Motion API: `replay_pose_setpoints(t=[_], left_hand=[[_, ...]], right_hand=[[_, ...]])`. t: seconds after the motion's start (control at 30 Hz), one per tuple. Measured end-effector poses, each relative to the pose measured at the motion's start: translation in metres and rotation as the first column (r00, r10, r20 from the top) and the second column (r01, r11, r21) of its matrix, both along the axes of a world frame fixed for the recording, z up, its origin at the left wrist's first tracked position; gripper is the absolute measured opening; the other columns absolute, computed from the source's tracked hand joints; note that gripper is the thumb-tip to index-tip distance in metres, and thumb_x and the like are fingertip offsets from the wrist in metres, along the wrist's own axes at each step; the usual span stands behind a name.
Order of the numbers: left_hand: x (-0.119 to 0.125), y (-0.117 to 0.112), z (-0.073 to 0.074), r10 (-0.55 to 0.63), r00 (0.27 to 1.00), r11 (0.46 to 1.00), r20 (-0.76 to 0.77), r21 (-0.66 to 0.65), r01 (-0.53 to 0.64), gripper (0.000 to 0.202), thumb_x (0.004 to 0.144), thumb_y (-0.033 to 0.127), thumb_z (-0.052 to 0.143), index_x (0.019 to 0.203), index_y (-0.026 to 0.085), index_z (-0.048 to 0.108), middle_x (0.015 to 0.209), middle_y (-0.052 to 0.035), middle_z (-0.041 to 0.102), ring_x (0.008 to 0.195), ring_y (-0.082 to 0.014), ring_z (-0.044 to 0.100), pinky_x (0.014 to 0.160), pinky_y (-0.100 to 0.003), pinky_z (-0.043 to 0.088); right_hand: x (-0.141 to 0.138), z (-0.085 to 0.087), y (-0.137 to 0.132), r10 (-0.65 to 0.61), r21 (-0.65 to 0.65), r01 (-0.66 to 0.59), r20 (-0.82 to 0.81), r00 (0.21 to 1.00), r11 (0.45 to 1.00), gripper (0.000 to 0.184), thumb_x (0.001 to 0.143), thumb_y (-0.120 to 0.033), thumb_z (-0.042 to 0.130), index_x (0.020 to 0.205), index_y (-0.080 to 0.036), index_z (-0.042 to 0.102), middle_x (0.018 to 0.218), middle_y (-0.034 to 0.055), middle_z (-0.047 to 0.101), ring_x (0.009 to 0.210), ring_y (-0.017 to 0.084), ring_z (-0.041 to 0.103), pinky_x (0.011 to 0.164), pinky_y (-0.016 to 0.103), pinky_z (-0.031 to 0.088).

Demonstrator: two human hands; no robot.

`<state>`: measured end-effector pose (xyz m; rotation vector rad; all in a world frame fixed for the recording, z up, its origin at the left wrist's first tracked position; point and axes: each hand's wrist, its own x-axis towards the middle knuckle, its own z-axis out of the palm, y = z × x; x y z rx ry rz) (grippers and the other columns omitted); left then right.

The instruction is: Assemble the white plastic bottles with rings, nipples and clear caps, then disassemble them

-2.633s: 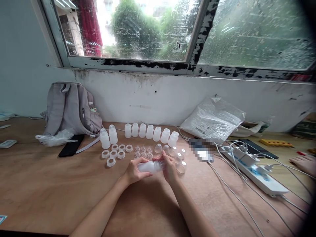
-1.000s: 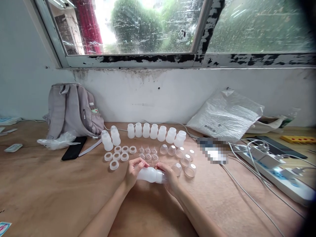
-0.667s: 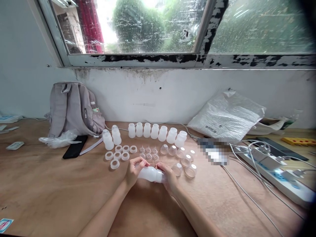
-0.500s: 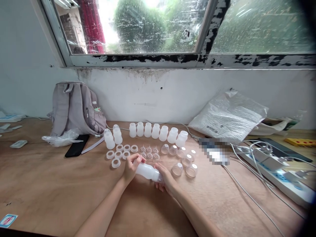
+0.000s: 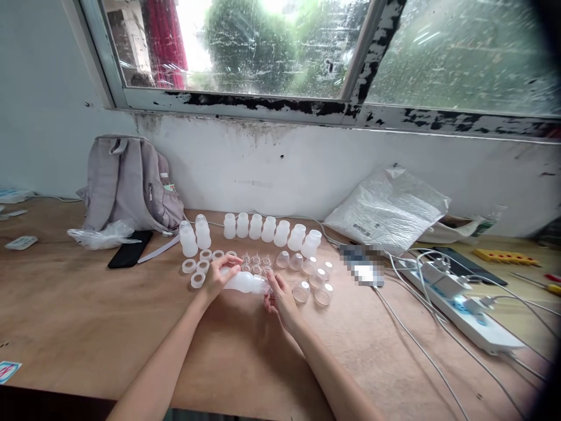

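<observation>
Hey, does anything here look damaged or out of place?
Yes: the long grey window frame has irregular black patches, as if its coating flaked, and the flat white wall below has brownish stains. The curved frosted white plastic bottle being held shows no obvious damage, and I see no spill.

Bottles (image 5: 269,230) behind rings (image 5: 197,285), caps (image 5: 301,292) at right

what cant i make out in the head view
- Base of the held bottle: head view, behind the left hand.
- Its tip: head view, partly behind the right hand.
- Pixelated item beside the power strip: head view, details masked.
- Sticker: head view, cut off by left edge.
- Print on the silver bag: head view, too small.
</observation>
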<state>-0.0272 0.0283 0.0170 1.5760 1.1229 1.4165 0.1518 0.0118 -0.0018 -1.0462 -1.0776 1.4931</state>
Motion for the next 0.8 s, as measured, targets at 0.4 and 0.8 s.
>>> replay_pose_setpoints(t=[0.4, 0.8], left_hand=[[0.013, -0.016, 0.012, -0.335, 0.842, 0.942, -0.422, -0.168, 0.290, 0.041, 0.071, 0.039, 0.058, 0.108, 0.023, 0.054, 0.093, -0.0037, 0.063, 0.078, -0.0155, 0.058, 0.068, -0.026, 0.046], [0.017, -0.017, 0.008, -0.238, 0.941, 0.971, -0.240, -0.035, 0.237, 0.042, 0.073, 0.032, 0.058, 0.113, 0.022, 0.047, 0.102, -0.0053, 0.058, 0.093, -0.0187, 0.054, 0.078, -0.028, 0.045]], right_hand=[[0.009, 0.002, 0.008, -0.116, 0.152, 0.120, -0.034, 0.993, 0.981, 0.025, 0.070, -0.043, 0.060, 0.073, -0.019, 0.058, 0.058, -0.0041, 0.053, 0.040, 0.007, 0.045, 0.034, 0.019, 0.036], [0.017, 0.021, -0.003, 0.175, 0.192, -0.111, -0.361, 0.916, 0.975, 0.025, 0.078, -0.029, 0.052, 0.099, -0.018, 0.062, 0.104, 0.0090, 0.061, 0.072, 0.017, 0.060, 0.072, 0.035, 0.047]])
